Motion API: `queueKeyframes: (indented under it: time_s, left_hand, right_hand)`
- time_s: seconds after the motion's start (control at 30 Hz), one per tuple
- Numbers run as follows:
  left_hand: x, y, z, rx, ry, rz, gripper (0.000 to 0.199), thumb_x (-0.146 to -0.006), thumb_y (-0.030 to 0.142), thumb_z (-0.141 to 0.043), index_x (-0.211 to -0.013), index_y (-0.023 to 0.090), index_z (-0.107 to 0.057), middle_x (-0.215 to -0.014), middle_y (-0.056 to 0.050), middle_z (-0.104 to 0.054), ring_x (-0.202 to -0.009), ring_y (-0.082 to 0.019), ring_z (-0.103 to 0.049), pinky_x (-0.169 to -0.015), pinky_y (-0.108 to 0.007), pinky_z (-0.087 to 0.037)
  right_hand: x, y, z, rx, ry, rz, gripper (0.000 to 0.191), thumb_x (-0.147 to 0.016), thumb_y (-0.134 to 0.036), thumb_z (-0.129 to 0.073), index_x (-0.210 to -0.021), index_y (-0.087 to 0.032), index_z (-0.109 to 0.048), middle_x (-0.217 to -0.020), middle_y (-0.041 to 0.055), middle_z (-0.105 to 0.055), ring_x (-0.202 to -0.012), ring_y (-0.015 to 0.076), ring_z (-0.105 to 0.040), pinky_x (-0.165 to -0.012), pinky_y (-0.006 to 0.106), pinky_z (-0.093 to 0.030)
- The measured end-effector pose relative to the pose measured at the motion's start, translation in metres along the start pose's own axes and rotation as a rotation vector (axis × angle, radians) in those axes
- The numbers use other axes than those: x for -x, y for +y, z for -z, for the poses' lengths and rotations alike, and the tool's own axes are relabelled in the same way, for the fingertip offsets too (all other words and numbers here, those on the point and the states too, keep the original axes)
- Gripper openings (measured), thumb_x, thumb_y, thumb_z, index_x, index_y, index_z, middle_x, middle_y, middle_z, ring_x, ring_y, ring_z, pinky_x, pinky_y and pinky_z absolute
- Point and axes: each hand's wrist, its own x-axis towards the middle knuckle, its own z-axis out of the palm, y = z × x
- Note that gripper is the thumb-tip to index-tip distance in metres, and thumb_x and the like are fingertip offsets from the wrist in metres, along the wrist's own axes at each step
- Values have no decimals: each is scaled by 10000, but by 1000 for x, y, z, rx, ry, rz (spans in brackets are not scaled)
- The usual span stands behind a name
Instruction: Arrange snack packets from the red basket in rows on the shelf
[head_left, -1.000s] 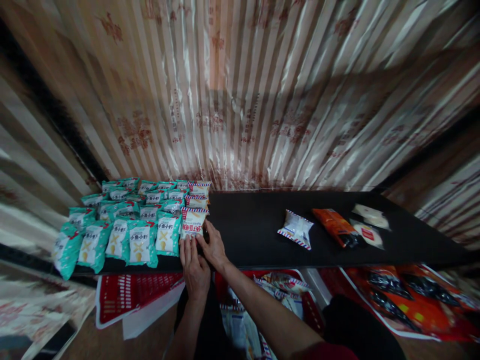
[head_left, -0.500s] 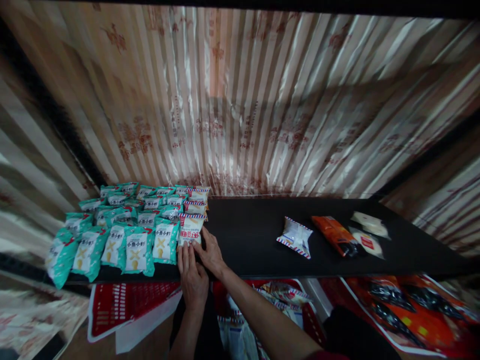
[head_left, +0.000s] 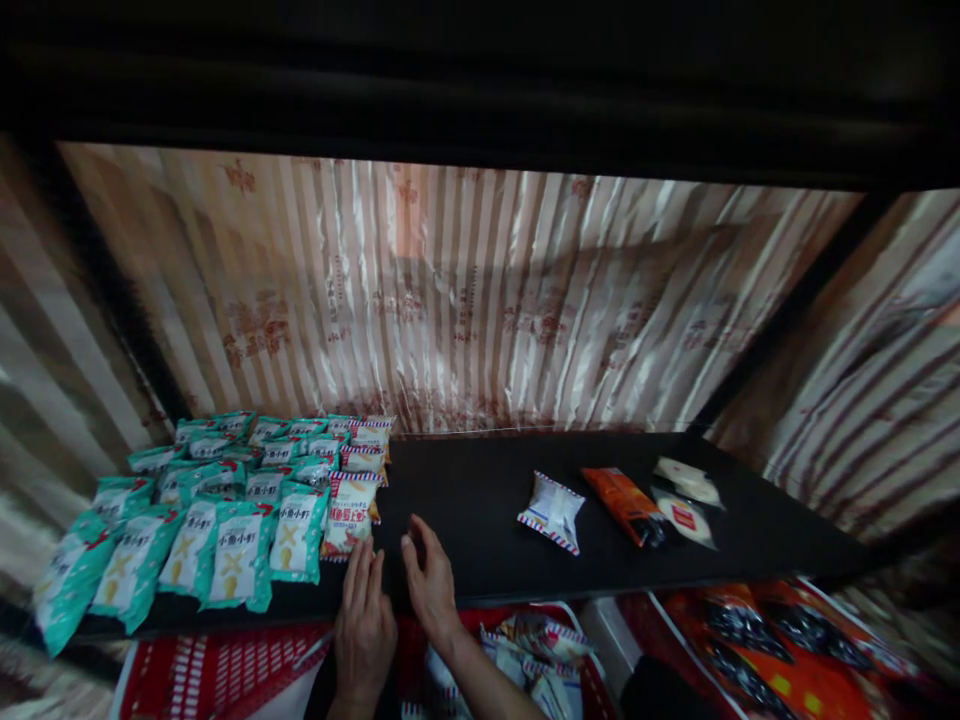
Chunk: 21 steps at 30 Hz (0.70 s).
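Observation:
A white snack bag with a red-and-blue striped edge stands at the front of a short row of similar bags. My left hand is just below it, fingers stretched out, with the fingertips at the bag's lower right corner; whether they touch it I cannot tell. My right hand is over the shelf's front edge to the right, thumb and fingers apart with nothing between them. Left of the striped bags, several teal snack bags are packed in rows.
On the black shelf lie a striped bag on its back, an orange packet and two pale flat packets. Below are red baskets, one with striped bags and one with orange packets. A dark upper shelf hangs overhead.
My right hand has let go of the front striped bag and moved away to the right. My left hand has drawn slightly down from it. The view has tilted upward.

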Motion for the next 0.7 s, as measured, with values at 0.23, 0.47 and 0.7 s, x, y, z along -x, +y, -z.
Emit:
queueKeyframes:
  time_s: [0.23,0.47,0.7]
  left_hand:
    - [33,38,5,31,-84,-167,349,-847,95,-352,-1101,159,-583,-1218,-92,-596,-1206,-185,-490,-922,-329,-495]
    - [95,67,-12,92,-497,-283,408,-832,134,-329,-1114,149,-623,-1155,-99,-643,-1075,-188,-593,-878,-305,-517]
    - [143,68,-33,134,-977,-229,474,-758,205,-402,-1174,78,-593,-1121,-157,-652,-1072,-264,-585,-934,-415,-469]
  right_hand:
    - [48,22,58,-19,41,40,366,-869,-425,-468,-1080,-179,-636,-1048,108,-691,-966,215,-653,-870,334,-518]
    - [109,64,113,235,-4,-20,306,-882,-270,-406,-1039,-170,-649,-1030,103,-692,-978,208,-639,-894,333,-495]
    - [143,92,151,615,-93,-205,344,-780,-88,-438,-1033,-139,-665,-1119,125,-643,-1087,230,-569,-971,314,-415]
